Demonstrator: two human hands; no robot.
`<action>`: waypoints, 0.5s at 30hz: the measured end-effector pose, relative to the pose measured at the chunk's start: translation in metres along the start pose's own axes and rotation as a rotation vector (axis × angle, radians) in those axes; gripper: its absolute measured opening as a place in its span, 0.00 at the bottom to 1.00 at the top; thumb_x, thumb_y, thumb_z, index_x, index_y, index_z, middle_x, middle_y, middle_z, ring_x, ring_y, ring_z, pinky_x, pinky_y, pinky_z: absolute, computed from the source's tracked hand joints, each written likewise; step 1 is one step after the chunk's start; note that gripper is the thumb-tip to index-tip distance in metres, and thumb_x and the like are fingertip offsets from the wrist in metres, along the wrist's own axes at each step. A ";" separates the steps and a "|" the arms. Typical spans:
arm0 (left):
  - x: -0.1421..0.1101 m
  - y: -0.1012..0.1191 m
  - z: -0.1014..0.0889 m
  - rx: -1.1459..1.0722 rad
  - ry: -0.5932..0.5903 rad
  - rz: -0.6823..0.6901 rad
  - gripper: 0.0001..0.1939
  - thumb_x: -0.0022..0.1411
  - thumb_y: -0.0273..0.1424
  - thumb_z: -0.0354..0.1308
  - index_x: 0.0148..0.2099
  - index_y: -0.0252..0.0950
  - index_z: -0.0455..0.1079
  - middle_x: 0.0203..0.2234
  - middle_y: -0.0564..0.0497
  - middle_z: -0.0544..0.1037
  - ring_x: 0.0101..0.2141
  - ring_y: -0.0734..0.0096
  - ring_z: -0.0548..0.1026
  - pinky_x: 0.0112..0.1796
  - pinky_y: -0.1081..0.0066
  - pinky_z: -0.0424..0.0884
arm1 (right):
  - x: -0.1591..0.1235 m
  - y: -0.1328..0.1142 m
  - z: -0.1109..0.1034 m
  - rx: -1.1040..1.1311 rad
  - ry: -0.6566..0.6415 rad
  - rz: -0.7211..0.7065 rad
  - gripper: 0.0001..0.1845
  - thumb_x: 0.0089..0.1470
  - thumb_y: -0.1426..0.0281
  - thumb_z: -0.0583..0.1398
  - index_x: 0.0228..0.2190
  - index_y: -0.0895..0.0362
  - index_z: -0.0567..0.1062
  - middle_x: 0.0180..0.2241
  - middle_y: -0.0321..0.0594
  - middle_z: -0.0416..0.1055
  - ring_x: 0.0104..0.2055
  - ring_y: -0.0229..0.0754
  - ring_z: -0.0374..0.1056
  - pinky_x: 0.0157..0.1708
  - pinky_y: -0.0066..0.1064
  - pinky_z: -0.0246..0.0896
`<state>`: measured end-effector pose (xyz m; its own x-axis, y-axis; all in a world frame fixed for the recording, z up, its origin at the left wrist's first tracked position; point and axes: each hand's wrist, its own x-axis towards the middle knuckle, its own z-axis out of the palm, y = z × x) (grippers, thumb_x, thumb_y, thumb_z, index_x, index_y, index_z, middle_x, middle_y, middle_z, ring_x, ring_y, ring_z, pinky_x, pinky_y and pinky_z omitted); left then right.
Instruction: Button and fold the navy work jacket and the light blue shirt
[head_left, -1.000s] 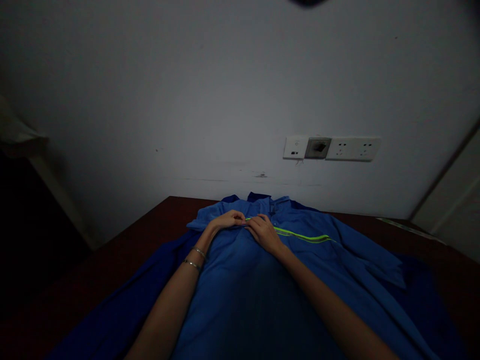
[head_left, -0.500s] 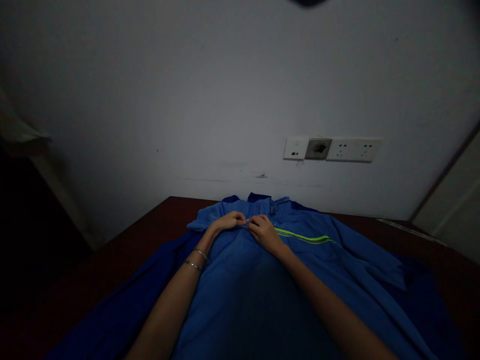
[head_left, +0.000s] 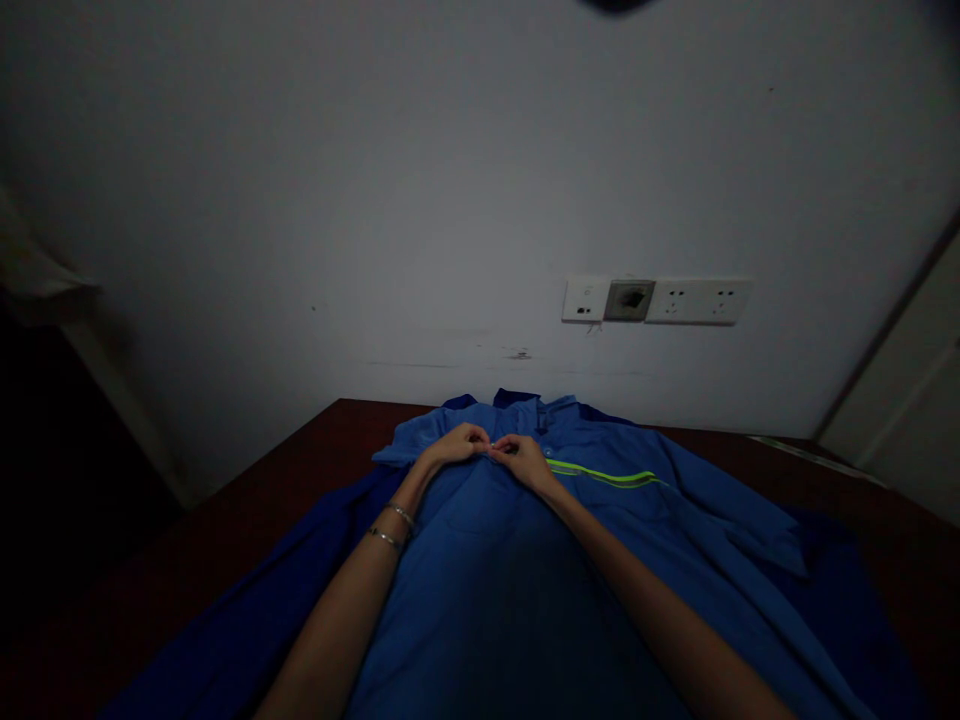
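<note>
Light-blue shirt (head_left: 480, 560) lengthwise toward the wall (head_left: 420, 200), collar (head_left: 561, 405) end farthest

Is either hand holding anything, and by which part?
The left hand and right hand both appear to pinch the light-blue shirt at its upper front; exact spot unclear.

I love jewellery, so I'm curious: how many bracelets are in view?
2, both on the left forearm: one bracelet nearer the left hand, another bracelet just farther up the arm. None shows on the right forearm.
</note>
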<state>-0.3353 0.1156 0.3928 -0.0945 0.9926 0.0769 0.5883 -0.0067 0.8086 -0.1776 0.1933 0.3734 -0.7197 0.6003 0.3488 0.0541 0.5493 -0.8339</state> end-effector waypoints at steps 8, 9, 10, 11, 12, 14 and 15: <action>-0.005 0.015 0.002 0.006 0.041 -0.144 0.08 0.44 0.27 0.56 0.27 0.27 0.72 0.16 0.55 0.67 0.19 0.80 0.60 0.22 0.78 0.54 | 0.003 0.002 0.005 -0.238 -0.018 -0.001 0.04 0.44 0.69 0.62 0.26 0.57 0.76 0.27 0.39 0.75 0.30 0.40 0.70 0.28 0.27 0.60; -0.006 0.018 0.001 0.009 0.053 -0.156 0.08 0.44 0.27 0.56 0.27 0.27 0.72 0.16 0.55 0.68 0.19 0.80 0.60 0.22 0.78 0.54 | 0.004 0.003 0.005 -0.260 -0.017 -0.013 0.04 0.44 0.70 0.61 0.26 0.56 0.75 0.27 0.38 0.75 0.30 0.40 0.70 0.28 0.27 0.60; -0.007 0.021 0.001 0.004 0.064 -0.167 0.08 0.44 0.27 0.57 0.28 0.27 0.73 0.16 0.55 0.67 0.19 0.80 0.60 0.22 0.77 0.54 | 0.004 0.004 0.005 -0.280 -0.015 -0.029 0.04 0.44 0.70 0.61 0.26 0.56 0.75 0.28 0.38 0.75 0.30 0.40 0.70 0.28 0.27 0.60; -0.009 0.024 0.001 -0.009 0.075 -0.174 0.09 0.44 0.28 0.57 0.29 0.27 0.73 0.15 0.55 0.67 0.19 0.80 0.60 0.22 0.77 0.54 | 0.004 0.005 0.005 -0.297 -0.010 -0.048 0.03 0.45 0.70 0.61 0.26 0.56 0.75 0.28 0.38 0.75 0.30 0.39 0.70 0.28 0.26 0.59; -0.012 0.026 0.000 -0.028 0.089 -0.176 0.11 0.44 0.29 0.58 0.30 0.27 0.73 0.15 0.56 0.67 0.19 0.80 0.60 0.22 0.77 0.54 | 0.004 0.006 0.005 -0.312 -0.004 -0.066 0.03 0.45 0.70 0.60 0.26 0.56 0.75 0.27 0.38 0.75 0.30 0.39 0.70 0.28 0.26 0.59; -0.018 0.029 -0.001 -0.056 0.130 -0.179 0.14 0.44 0.32 0.59 0.33 0.27 0.73 0.16 0.56 0.67 0.19 0.80 0.60 0.22 0.77 0.54 | 0.003 0.006 0.005 -0.338 0.010 -0.088 0.04 0.46 0.70 0.59 0.26 0.56 0.74 0.27 0.37 0.74 0.30 0.39 0.70 0.27 0.26 0.58; -0.020 0.030 0.000 -0.043 0.145 -0.184 0.15 0.43 0.34 0.60 0.33 0.28 0.74 0.16 0.55 0.68 0.20 0.79 0.61 0.22 0.77 0.55 | 0.003 0.005 0.005 -0.350 0.015 -0.087 0.04 0.47 0.70 0.59 0.26 0.56 0.74 0.27 0.37 0.74 0.29 0.39 0.69 0.27 0.26 0.57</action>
<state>-0.3162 0.0952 0.4154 -0.3132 0.9497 0.0063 0.5158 0.1646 0.8407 -0.1830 0.1952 0.3680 -0.7221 0.5495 0.4202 0.2287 0.7629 -0.6047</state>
